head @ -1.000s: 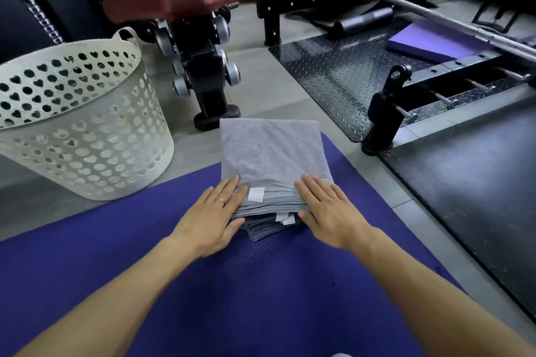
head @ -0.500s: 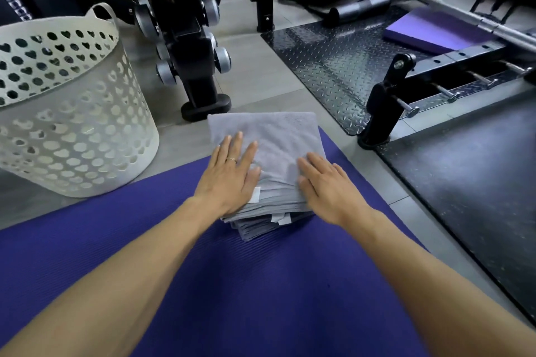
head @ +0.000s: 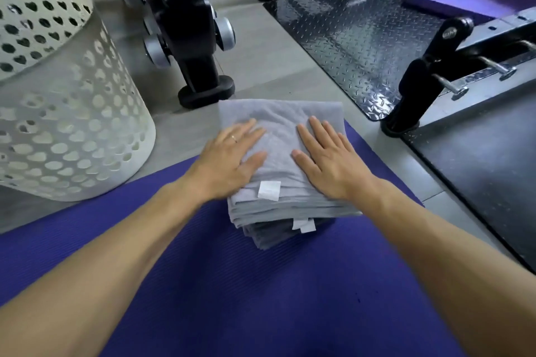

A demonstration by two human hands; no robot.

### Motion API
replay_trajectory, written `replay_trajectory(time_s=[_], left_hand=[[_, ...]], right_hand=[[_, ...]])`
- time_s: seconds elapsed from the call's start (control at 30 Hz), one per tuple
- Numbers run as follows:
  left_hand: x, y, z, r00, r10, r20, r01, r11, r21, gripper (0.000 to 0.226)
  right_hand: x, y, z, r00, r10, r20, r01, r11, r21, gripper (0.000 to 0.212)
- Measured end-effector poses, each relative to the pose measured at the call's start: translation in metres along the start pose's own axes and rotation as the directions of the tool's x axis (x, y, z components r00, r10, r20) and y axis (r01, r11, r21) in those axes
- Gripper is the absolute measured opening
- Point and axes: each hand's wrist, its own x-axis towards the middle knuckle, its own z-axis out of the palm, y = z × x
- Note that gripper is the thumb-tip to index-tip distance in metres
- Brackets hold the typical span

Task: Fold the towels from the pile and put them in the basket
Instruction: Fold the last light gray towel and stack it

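White basket (head: 72,130) at left, interior mostly out of view; no towel seen in it, so transfer looks not yet done. Left hand (head: 229,159) and right hand (head: 327,162) lie flat, fingers straight, apart, pressing the top grey towel (head: 278,124) of the stack on the purple mat (head: 261,284). Versus earlier: both hands have slid farther up the towel.
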Motion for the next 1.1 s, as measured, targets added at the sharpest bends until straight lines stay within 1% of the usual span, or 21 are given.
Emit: replay_trajectory(time_s=[0.07,0.1,0.17,0.2,0.27,0.3,0.37,0.43,0.5,0.57,0.7,0.77,0.83,0.9,0.93,1.0,1.03,1.07,1.1], left_hand=[[-0.015,-0.002,-0.004,0.998,0.018,0.068,-0.009,0.992,-0.129,0.066],[-0.024,-0.002,-0.009,0.997,0.015,0.072,0.000,0.979,-0.203,0.063],[-0.039,-0.001,-0.021,1.000,-0.014,0.021,0.020,0.951,-0.308,0.051],[-0.047,0.001,-0.026,1.000,-0.020,-0.013,0.015,0.947,-0.321,0.040],[-0.060,0.004,-0.032,0.998,-0.006,-0.060,-0.012,0.956,-0.294,0.022],[-0.065,0.005,-0.033,0.996,0.010,-0.084,-0.033,0.963,-0.267,0.019],[-0.073,0.007,-0.032,0.992,0.027,-0.121,-0.051,0.980,-0.195,0.014],[-0.076,0.005,-0.028,0.987,0.017,-0.158,-0.039,0.989,-0.142,0.016],[-0.076,0.004,-0.025,0.986,-0.016,-0.165,-0.007,0.990,-0.142,0.021],[-0.074,0.004,-0.021,0.983,-0.062,-0.172,0.032,0.984,-0.175,0.022],[-0.073,0.007,-0.017,0.977,-0.089,-0.196,0.047,0.976,-0.211,0.011],[-0.073,0.008,-0.018,0.973,-0.067,-0.221,0.025,0.982,-0.189,0.010],[-0.077,0.009,-0.020,0.960,-0.030,-0.279,-0.016,0.987,-0.160,0.014],[-0.083,0.010,-0.022,0.939,0.054,-0.338,-0.094,0.990,-0.103,0.022],[-0.087,0.010,-0.022,0.934,0.095,-0.343,-0.126,0.990,-0.068,0.027],[-0.091,0.005,-0.021,0.939,0.155,-0.307,-0.161,0.987,0.005,0.031],[-0.092,0.003,-0.020,0.945,0.176,-0.277,-0.171,0.984,0.044,0.033],[-0.092,0.000,-0.018,0.949,0.194,-0.247,-0.180,0.980,0.080,0.034],[-0.092,-0.001,-0.017,0.952,0.206,-0.227,-0.186,0.977,0.106,0.035]], right_hand=[[-0.003,-0.006,-0.009,0.999,0.009,0.051,-0.008,1.000,-0.024,0.067],[-0.006,-0.011,-0.012,0.998,0.004,0.066,-0.002,1.000,-0.025,0.067],[-0.015,-0.021,-0.022,0.999,-0.024,0.036,0.024,1.000,0.014,0.060],[-0.022,-0.025,-0.028,0.999,-0.034,-0.010,0.035,0.997,0.065,0.050],[-0.035,-0.032,-0.041,0.994,-0.065,-0.088,0.078,0.985,0.156,0.028],[-0.039,-0.034,-0.046,0.988,-0.106,-0.108,0.122,0.980,0.158,0.020],[-0.048,-0.037,-0.053,0.981,-0.164,-0.102,0.178,0.972,0.154,0.013],[-0.054,-0.037,-0.056,0.984,-0.168,-0.057,0.176,0.968,0.178,0.010],[-0.061,-0.035,-0.052,0.988,-0.152,-0.012,0.152,0.974,0.168,0.011],[-0.064,-0.033,-0.048,0.991,-0.134,-0.019,0.135,0.976,0.169,0.014],[-0.059,-0.036,-0.045,0.993,-0.111,-0.032,0.115,0.982,0.153,0.017],[-0.057,-0.038,-0.043,0.992,-0.123,-0.032,0.125,0.986,0.111,0.017],[-0.055,-0.038,-0.040,0.985,-0.167,-0.048,0.169,0.984,0.053,0.018],[-0.055,-0.037,-0.040,0.973,-0.214,-0.085,0.214,0.977,-0.010,0.022],[-0.056,-0.036,-0.040,0.963,-0.241,-0.118,0.239,0.970,-0.037,0.024],[-0.061,-0.035,-0.041,0.932,-0.296,-0.208,0.290,0.955,-0.059,0.029],[-0.065,-0.035,-0.042,0.922,-0.318,-0.221,0.310,0.948,-0.069,0.032],[-0.068,-0.033,-0.040,0.914,-0.345,-0.213,0.334,0.939,-0.086,0.033],[-0.071,-0.031,-0.039,0.917,-0.361,-0.170,0.349,0.932,-0.095,0.033]])
